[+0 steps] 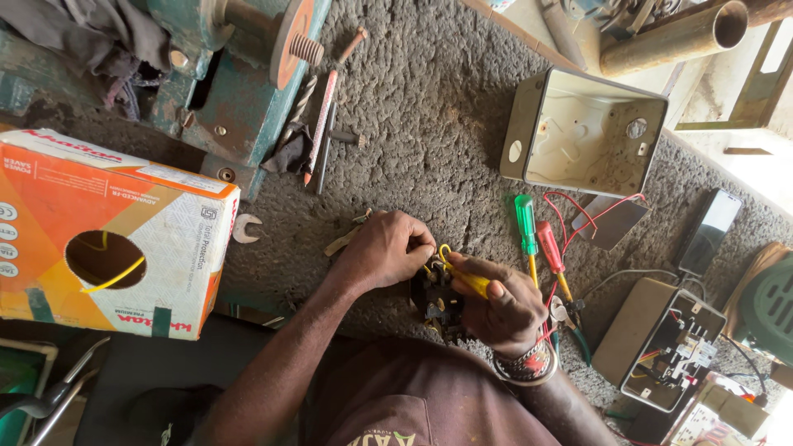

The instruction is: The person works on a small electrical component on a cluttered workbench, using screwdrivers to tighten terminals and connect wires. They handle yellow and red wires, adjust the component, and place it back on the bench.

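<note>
Rough grey bench carpet [429, 107] fills the frame; at lower centre a yellow wire [447, 258] is pinched between left hand [388, 248] and right hand [496, 301], above a black switch block [434, 304].

Left hand [387, 248] and right hand [500, 306] bending yellow wire [450, 263] at dark switch block [435, 304], grey bench [429, 107]

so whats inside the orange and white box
Through the round hole in the box a loop of yellow wire shows. The rest of the inside is dark and covered by the cardboard.
</note>
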